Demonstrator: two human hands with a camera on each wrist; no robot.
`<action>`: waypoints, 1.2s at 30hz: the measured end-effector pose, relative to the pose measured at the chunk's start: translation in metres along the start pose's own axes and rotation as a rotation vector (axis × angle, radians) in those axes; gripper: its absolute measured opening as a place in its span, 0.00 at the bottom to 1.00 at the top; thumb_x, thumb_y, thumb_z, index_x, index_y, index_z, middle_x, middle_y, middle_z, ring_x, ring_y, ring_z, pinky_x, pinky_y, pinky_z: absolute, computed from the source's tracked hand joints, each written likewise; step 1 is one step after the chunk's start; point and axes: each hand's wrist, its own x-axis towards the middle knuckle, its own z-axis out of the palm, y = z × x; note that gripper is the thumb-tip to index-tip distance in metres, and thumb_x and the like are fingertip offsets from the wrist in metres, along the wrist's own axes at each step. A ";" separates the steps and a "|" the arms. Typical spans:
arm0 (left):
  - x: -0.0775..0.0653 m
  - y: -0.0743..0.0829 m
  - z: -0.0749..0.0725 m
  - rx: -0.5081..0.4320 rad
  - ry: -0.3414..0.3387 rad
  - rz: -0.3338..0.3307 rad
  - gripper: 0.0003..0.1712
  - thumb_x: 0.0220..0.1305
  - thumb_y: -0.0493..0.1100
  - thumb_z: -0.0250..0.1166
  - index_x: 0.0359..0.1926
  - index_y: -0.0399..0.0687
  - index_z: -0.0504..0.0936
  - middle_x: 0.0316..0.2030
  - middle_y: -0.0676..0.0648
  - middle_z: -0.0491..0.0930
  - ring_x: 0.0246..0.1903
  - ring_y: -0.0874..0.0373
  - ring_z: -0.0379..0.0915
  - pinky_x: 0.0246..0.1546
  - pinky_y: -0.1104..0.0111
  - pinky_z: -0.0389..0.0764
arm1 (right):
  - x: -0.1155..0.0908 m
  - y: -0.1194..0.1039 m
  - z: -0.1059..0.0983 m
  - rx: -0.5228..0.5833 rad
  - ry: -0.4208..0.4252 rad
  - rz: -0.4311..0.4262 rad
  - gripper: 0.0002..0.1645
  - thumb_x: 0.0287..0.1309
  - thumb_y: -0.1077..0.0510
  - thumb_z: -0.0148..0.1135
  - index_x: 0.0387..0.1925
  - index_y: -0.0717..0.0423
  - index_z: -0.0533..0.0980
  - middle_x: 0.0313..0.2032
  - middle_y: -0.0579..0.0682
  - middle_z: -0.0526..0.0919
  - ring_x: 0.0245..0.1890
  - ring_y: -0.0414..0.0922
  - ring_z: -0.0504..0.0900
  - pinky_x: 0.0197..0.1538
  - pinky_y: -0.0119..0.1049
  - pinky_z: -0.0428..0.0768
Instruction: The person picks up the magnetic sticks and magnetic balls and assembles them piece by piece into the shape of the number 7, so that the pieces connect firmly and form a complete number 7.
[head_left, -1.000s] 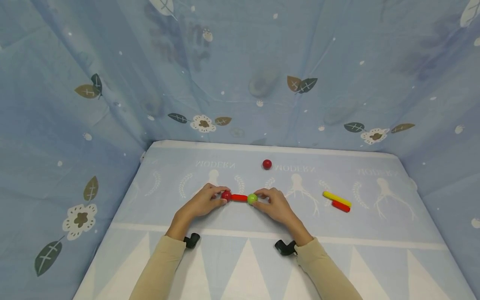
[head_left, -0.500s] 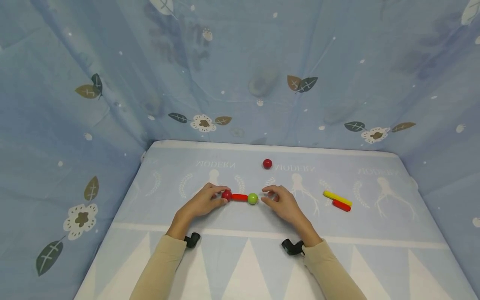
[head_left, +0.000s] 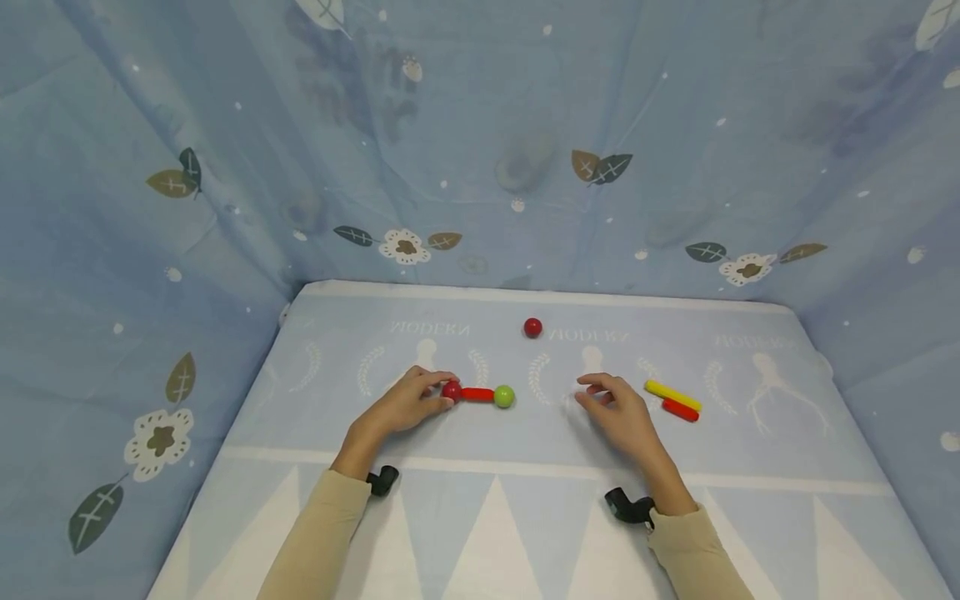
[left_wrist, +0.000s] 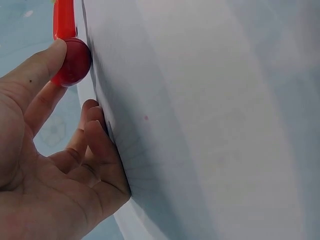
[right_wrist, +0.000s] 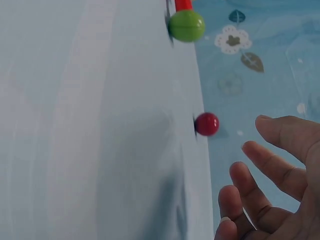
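My left hand (head_left: pixel 406 404) pinches a red ball (left_wrist: pixel 75 62) between thumb and forefinger on the table. From that ball a short red rod (head_left: pixel 477 394) runs to a green ball (head_left: pixel 504 396), and the three lie in one line. In the left wrist view the other fingers of the hand rest near the cloth. To the right of the green ball, apart from it, my right hand (head_left: pixel 619 412) holds nothing, its fingers loosely bent. Its wrist view shows the green ball (right_wrist: pixel 187 26) at the top, away from the fingertips.
A loose red ball (head_left: pixel 532 327) lies toward the table's back edge. To the right of my right hand, a yellow rod (head_left: pixel 672 395) and a red rod (head_left: pixel 680 409) lie side by side. Patterned blue curtains (head_left: pixel 480 150) surround the cloth-covered table (head_left: pixel 495 467).
My right hand has let go of the green ball and moved right, toward the loose rods. The left hand still pinches the red ball in the same place.
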 end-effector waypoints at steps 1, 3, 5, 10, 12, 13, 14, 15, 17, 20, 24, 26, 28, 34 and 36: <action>0.000 0.000 0.000 -0.001 -0.001 -0.001 0.23 0.66 0.50 0.69 0.62 0.64 0.80 0.50 0.46 0.71 0.46 0.52 0.69 0.43 0.57 0.75 | -0.002 0.002 -0.003 -0.005 0.009 0.004 0.19 0.66 0.51 0.67 0.55 0.54 0.81 0.44 0.52 0.80 0.41 0.49 0.77 0.43 0.44 0.76; 0.000 0.000 0.000 -0.002 -0.001 -0.002 0.23 0.66 0.50 0.69 0.62 0.65 0.80 0.50 0.46 0.71 0.46 0.52 0.69 0.43 0.57 0.75 | -0.006 0.006 -0.010 -0.010 0.028 0.007 0.19 0.66 0.51 0.67 0.55 0.54 0.81 0.44 0.53 0.81 0.40 0.49 0.77 0.42 0.43 0.75; 0.000 0.000 0.000 -0.005 0.000 0.001 0.23 0.66 0.50 0.69 0.62 0.65 0.80 0.49 0.46 0.71 0.46 0.52 0.69 0.43 0.57 0.75 | -0.010 0.010 -0.016 -0.022 0.051 0.010 0.19 0.66 0.51 0.67 0.55 0.54 0.81 0.44 0.52 0.81 0.40 0.49 0.76 0.40 0.41 0.75; 0.000 0.000 0.000 -0.004 -0.002 0.002 0.23 0.66 0.50 0.69 0.62 0.64 0.80 0.50 0.46 0.71 0.46 0.52 0.69 0.43 0.57 0.75 | -0.021 0.023 -0.033 -0.062 0.096 0.033 0.20 0.67 0.50 0.66 0.55 0.54 0.80 0.44 0.53 0.81 0.39 0.48 0.75 0.38 0.37 0.73; 0.001 -0.001 0.001 0.000 -0.004 0.000 0.23 0.66 0.49 0.70 0.62 0.64 0.80 0.50 0.45 0.71 0.47 0.52 0.69 0.43 0.57 0.75 | -0.025 0.027 -0.040 -0.081 0.111 0.038 0.20 0.67 0.49 0.65 0.55 0.55 0.80 0.44 0.54 0.81 0.39 0.48 0.74 0.37 0.37 0.73; 0.001 -0.001 0.001 0.001 -0.004 0.000 0.23 0.66 0.49 0.70 0.62 0.64 0.80 0.50 0.45 0.71 0.47 0.52 0.69 0.43 0.57 0.75 | -0.027 0.030 -0.043 -0.092 0.120 0.036 0.20 0.68 0.49 0.64 0.55 0.55 0.80 0.45 0.54 0.81 0.39 0.47 0.74 0.37 0.38 0.72; 0.001 -0.001 0.001 0.002 -0.003 -0.001 0.23 0.66 0.49 0.70 0.62 0.64 0.80 0.51 0.45 0.71 0.47 0.52 0.69 0.43 0.57 0.75 | -0.028 0.032 -0.047 -0.103 0.130 0.036 0.20 0.68 0.49 0.64 0.56 0.55 0.80 0.45 0.55 0.81 0.39 0.47 0.73 0.37 0.38 0.71; 0.001 -0.001 0.001 0.003 -0.003 -0.001 0.23 0.66 0.49 0.70 0.62 0.64 0.80 0.51 0.45 0.71 0.47 0.52 0.69 0.43 0.57 0.75 | -0.030 0.034 -0.050 -0.112 0.138 0.037 0.20 0.69 0.49 0.63 0.56 0.56 0.80 0.45 0.54 0.81 0.39 0.46 0.72 0.38 0.38 0.71; 0.001 -0.002 0.001 0.005 -0.001 0.000 0.24 0.66 0.50 0.70 0.62 0.64 0.80 0.51 0.45 0.71 0.47 0.51 0.69 0.44 0.57 0.76 | -0.032 0.037 -0.057 -0.134 0.157 0.035 0.20 0.69 0.49 0.63 0.56 0.56 0.80 0.44 0.54 0.81 0.39 0.45 0.72 0.38 0.38 0.70; 0.001 -0.002 0.000 0.003 0.001 0.003 0.24 0.66 0.50 0.70 0.62 0.64 0.80 0.52 0.45 0.71 0.47 0.51 0.70 0.44 0.56 0.76 | -0.036 0.042 -0.066 -0.162 0.188 0.037 0.19 0.69 0.51 0.63 0.55 0.57 0.80 0.42 0.53 0.81 0.36 0.43 0.71 0.37 0.36 0.69; 0.001 -0.001 0.000 0.003 0.001 0.004 0.24 0.66 0.50 0.70 0.62 0.64 0.80 0.51 0.44 0.71 0.47 0.51 0.70 0.43 0.56 0.76 | -0.040 0.047 -0.076 -0.184 0.215 0.060 0.19 0.69 0.52 0.63 0.54 0.58 0.80 0.41 0.54 0.81 0.35 0.43 0.72 0.34 0.36 0.69; 0.001 -0.001 0.000 0.004 0.001 0.003 0.24 0.66 0.50 0.70 0.62 0.64 0.80 0.51 0.45 0.71 0.47 0.51 0.70 0.43 0.56 0.76 | -0.042 0.050 -0.080 -0.192 0.222 0.077 0.19 0.68 0.52 0.64 0.55 0.59 0.80 0.41 0.56 0.81 0.37 0.46 0.73 0.35 0.38 0.69; 0.000 0.000 0.000 0.003 0.000 0.002 0.24 0.65 0.50 0.70 0.62 0.64 0.80 0.51 0.45 0.71 0.47 0.51 0.70 0.43 0.56 0.76 | -0.043 0.053 -0.082 -0.205 0.232 0.091 0.19 0.68 0.53 0.64 0.55 0.60 0.80 0.42 0.59 0.80 0.38 0.49 0.73 0.36 0.39 0.69; 0.001 0.000 0.000 0.009 -0.001 0.000 0.24 0.65 0.51 0.70 0.62 0.65 0.80 0.51 0.44 0.71 0.47 0.51 0.70 0.44 0.56 0.76 | -0.046 0.062 -0.087 -0.242 0.282 0.122 0.16 0.65 0.58 0.66 0.51 0.64 0.80 0.41 0.63 0.78 0.37 0.54 0.73 0.35 0.41 0.69; 0.001 0.000 0.000 0.009 0.000 -0.003 0.24 0.65 0.51 0.70 0.62 0.65 0.80 0.51 0.44 0.71 0.47 0.51 0.70 0.44 0.56 0.76 | -0.047 0.064 -0.087 -0.258 0.291 0.123 0.16 0.63 0.60 0.68 0.49 0.65 0.81 0.39 0.64 0.78 0.36 0.55 0.73 0.34 0.42 0.68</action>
